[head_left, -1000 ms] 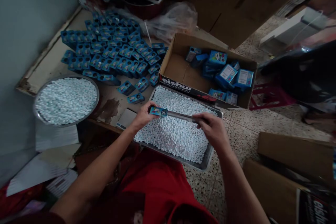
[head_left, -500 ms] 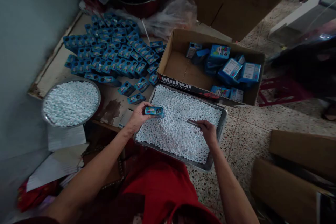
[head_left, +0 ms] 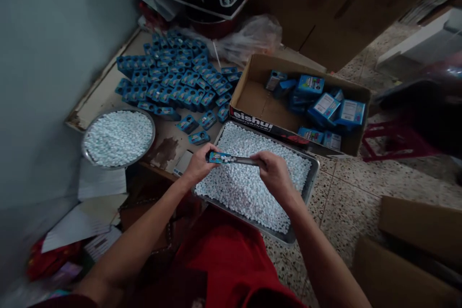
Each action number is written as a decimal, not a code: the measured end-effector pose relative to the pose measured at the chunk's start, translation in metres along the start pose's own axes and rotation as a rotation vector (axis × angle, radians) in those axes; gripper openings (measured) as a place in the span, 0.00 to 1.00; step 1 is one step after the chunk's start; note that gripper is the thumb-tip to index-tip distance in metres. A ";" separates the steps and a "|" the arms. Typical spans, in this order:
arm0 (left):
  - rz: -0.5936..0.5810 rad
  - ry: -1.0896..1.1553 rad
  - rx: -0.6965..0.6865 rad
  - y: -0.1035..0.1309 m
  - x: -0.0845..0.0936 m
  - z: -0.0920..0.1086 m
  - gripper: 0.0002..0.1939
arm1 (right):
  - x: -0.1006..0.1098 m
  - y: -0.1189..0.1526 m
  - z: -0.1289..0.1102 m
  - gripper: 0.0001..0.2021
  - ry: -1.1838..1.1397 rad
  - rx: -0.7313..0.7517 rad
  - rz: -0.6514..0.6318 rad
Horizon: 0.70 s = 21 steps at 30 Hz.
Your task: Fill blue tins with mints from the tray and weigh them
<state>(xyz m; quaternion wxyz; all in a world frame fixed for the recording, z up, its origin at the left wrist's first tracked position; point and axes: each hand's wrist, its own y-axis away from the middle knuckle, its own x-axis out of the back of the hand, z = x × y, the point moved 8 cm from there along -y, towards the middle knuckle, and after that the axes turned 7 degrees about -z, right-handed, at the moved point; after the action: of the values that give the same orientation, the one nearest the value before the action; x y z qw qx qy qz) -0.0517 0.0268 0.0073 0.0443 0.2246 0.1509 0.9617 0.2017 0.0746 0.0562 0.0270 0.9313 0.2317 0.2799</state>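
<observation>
My left hand [head_left: 199, 166] grips a small blue printed box [head_left: 216, 157] above the left part of a metal tray [head_left: 313, 173]. In my right hand [head_left: 276, 173] is a narrow metal scoop [head_left: 247, 160], its tip with a few white pellets at the box's right end. Whether the tip is inside the box's opening I cannot tell. Small white pellets [head_left: 249, 197] are heaped across the tray below both hands. Several matching blue boxes [head_left: 173, 79] stand packed together on the table behind, many showing a dark round hole on top.
A round metal bowl [head_left: 153, 142] of similar pellets sits at the table's left edge. Behind the tray, an open cardboard carton [head_left: 252, 94] holds several larger blue boxes [head_left: 310, 85]. Brown cardboard boxes [head_left: 404, 269] lie on the floor at right, near a red plastic stool [head_left: 382, 139].
My right hand has lifted the scoop from the pellets and brought it left to the box. The whole view has shifted, so things appear farther right and lower.
</observation>
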 end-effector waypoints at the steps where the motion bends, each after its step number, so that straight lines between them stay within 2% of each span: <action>1: 0.010 0.014 0.008 0.001 0.002 0.000 0.17 | -0.001 0.003 0.009 0.11 -0.048 -0.035 0.000; 4: 0.001 0.163 0.019 0.000 0.004 -0.003 0.18 | -0.005 0.026 0.067 0.09 -0.387 -0.238 0.004; 7: -0.102 0.405 0.009 -0.005 -0.004 -0.005 0.21 | -0.016 0.066 0.132 0.12 -0.705 -0.449 0.012; 9: -0.170 0.515 0.000 -0.006 -0.008 -0.005 0.22 | -0.016 0.097 0.168 0.15 -0.774 -0.564 0.090; 11: -0.166 0.543 -0.015 -0.006 0.001 -0.007 0.22 | -0.008 0.127 0.198 0.17 -0.734 -0.641 0.204; 13: -0.068 0.470 -0.032 -0.004 0.028 -0.012 0.21 | 0.003 0.147 0.218 0.18 -0.619 -0.674 0.273; 15: 0.122 0.343 -0.034 -0.002 0.072 -0.021 0.21 | 0.010 0.153 0.228 0.19 -0.493 -0.663 0.280; 18: 0.469 0.199 -0.011 0.002 0.149 -0.044 0.24 | 0.012 0.146 0.224 0.20 -0.338 -0.617 0.249; 20: 0.632 0.118 0.015 -0.003 0.187 -0.066 0.26 | 0.009 0.140 0.215 0.20 -0.268 -0.604 0.229; 21: 0.685 0.076 0.038 -0.009 0.198 -0.079 0.27 | 0.007 0.138 0.210 0.20 -0.240 -0.600 0.215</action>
<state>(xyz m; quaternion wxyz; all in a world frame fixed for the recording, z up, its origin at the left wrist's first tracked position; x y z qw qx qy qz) -0.2642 0.0445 0.0203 -0.2910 0.2272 0.0860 0.9254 0.3763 -0.0281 -0.0921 0.2972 0.9272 0.0345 0.2254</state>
